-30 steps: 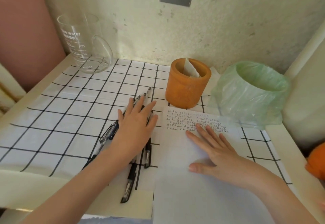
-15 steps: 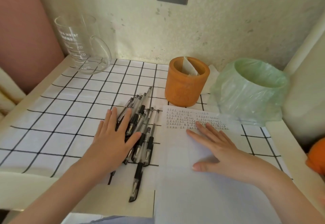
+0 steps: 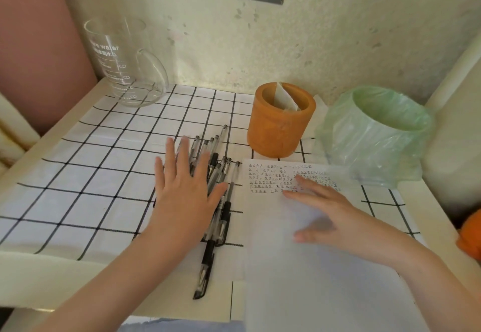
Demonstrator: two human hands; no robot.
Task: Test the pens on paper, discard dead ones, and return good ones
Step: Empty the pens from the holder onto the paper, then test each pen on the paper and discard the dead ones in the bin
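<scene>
Several clear-barrelled black pens point(image 3: 218, 175), bunched.

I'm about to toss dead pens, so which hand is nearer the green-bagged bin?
Right. The right hand lies flat on the paper, just left of the bin; the left hand rests on the pens, farther to the left.

Wide run of checked cloth point(image 3: 86, 175) lies open left of the pens point(image 3: 217, 173), with the glass jug point(image 3: 125, 63) tucked in the far-left corner. Right side is tight: orange cup point(image 3: 279, 126) and green-bagged bin point(image 3: 377, 136) stand side by side against the wall point(image 3: 364, 32), just beyond the paper point(image 3: 312, 279).
</scene>
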